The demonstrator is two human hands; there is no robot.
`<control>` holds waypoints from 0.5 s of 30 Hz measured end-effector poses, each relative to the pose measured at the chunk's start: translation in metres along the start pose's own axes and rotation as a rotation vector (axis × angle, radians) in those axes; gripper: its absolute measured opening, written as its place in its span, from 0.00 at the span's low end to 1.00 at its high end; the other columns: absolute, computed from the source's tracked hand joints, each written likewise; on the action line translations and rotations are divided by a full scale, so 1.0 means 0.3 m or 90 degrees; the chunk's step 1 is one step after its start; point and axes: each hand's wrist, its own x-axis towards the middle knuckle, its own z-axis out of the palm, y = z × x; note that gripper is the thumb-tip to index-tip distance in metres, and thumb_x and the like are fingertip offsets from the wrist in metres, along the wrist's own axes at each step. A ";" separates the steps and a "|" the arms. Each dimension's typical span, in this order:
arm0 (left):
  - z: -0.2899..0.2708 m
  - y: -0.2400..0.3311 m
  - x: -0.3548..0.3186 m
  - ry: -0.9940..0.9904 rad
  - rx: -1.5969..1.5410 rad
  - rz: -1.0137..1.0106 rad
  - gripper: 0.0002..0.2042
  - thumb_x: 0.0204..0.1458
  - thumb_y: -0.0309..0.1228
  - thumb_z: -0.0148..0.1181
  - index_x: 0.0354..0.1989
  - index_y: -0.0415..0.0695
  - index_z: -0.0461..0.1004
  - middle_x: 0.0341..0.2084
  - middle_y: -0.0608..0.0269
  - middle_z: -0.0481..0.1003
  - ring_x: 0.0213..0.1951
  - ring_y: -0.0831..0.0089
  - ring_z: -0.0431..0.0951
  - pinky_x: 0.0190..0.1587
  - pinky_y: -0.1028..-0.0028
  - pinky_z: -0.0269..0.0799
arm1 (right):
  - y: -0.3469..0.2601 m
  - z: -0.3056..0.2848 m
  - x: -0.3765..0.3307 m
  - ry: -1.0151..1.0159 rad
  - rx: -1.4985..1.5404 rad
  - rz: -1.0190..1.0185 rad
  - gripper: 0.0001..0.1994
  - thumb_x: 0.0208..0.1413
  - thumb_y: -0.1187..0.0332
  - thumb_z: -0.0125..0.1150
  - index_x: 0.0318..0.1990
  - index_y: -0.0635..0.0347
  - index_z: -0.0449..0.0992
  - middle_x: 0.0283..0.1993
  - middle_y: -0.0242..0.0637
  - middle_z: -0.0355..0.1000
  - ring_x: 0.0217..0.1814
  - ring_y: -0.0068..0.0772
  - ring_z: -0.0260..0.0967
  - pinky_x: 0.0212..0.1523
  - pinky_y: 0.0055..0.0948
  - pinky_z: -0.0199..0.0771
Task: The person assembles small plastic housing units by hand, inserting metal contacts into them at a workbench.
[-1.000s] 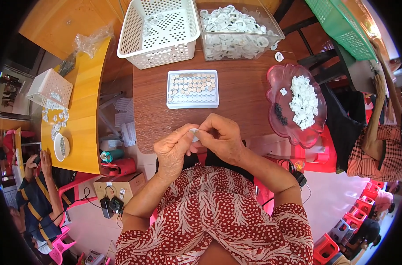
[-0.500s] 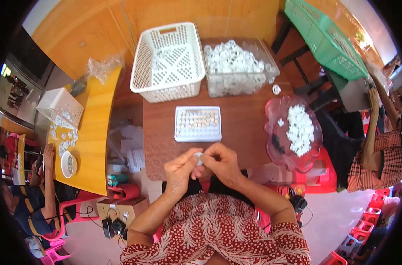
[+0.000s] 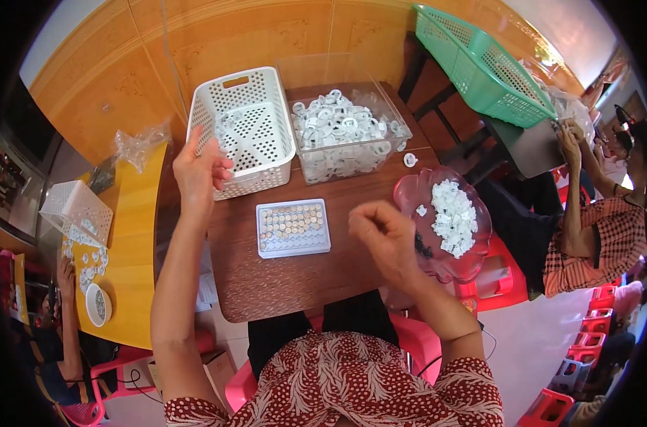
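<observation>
My left hand is raised at the near left edge of a white perforated basket, fingers apart, with nothing visible in it. Several small pale round pieces lie inside the basket. My right hand hovers over the table between a white tray and a pink scalloped dish. Its fingers are curled together, hiding whatever may be in them. Small round tan and silvery discs stand in rows in the tray. The dish holds a heap of small white plastic parts and a small dark cluster.
A clear bin of white ring-shaped parts stands beside the basket, with one loose ring near it. On the left, a yellow table bears another basket and a white bowl. A green basket and other people are to the right.
My hands have parted from the pale piece they held together. The left has moved up and left to the basket, the right to the right, toward the pink dish. The view has shifted.
</observation>
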 end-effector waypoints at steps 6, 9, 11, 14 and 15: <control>0.024 -0.028 -0.108 -0.026 0.015 0.043 0.27 0.56 0.30 0.51 0.62 0.33 0.51 0.21 0.58 0.75 0.17 0.82 0.70 0.16 0.84 0.60 | -0.021 -0.104 0.339 0.080 -0.314 -0.124 0.06 0.47 0.74 0.57 0.31 0.67 0.75 0.22 0.33 0.70 0.27 0.17 0.65 0.29 0.20 0.65; 0.055 -0.058 -0.258 -0.094 -0.008 -0.006 0.23 0.56 0.28 0.49 0.59 0.33 0.56 0.22 0.58 0.75 0.18 0.82 0.70 0.18 0.85 0.62 | 0.041 -0.130 0.544 -0.044 -0.454 -0.127 0.09 0.43 0.67 0.60 0.32 0.63 0.76 0.23 0.41 0.72 0.28 0.30 0.70 0.32 0.28 0.69; 0.053 -0.112 -0.341 -0.138 -0.019 -0.038 0.21 0.56 0.28 0.50 0.58 0.33 0.59 0.23 0.58 0.75 0.19 0.82 0.71 0.19 0.85 0.63 | 0.101 -0.092 0.642 -0.105 -0.520 -0.169 0.11 0.41 0.65 0.61 0.32 0.61 0.77 0.25 0.44 0.73 0.30 0.38 0.71 0.33 0.33 0.70; 0.050 -0.170 -0.447 -0.170 -0.050 -0.116 0.20 0.56 0.27 0.51 0.57 0.34 0.61 0.23 0.58 0.76 0.19 0.81 0.71 0.20 0.84 0.65 | 0.165 -0.009 0.734 -0.222 -0.619 -0.215 0.13 0.38 0.62 0.63 0.32 0.59 0.77 0.28 0.48 0.74 0.34 0.49 0.72 0.36 0.40 0.71; 0.055 -0.178 -0.472 -0.174 -0.076 -0.148 0.20 0.56 0.26 0.51 0.56 0.34 0.62 0.24 0.57 0.76 0.19 0.81 0.72 0.19 0.84 0.65 | 0.177 0.013 0.750 -0.271 -0.655 -0.216 0.15 0.37 0.61 0.63 0.33 0.58 0.77 0.29 0.49 0.74 0.35 0.52 0.72 0.37 0.43 0.71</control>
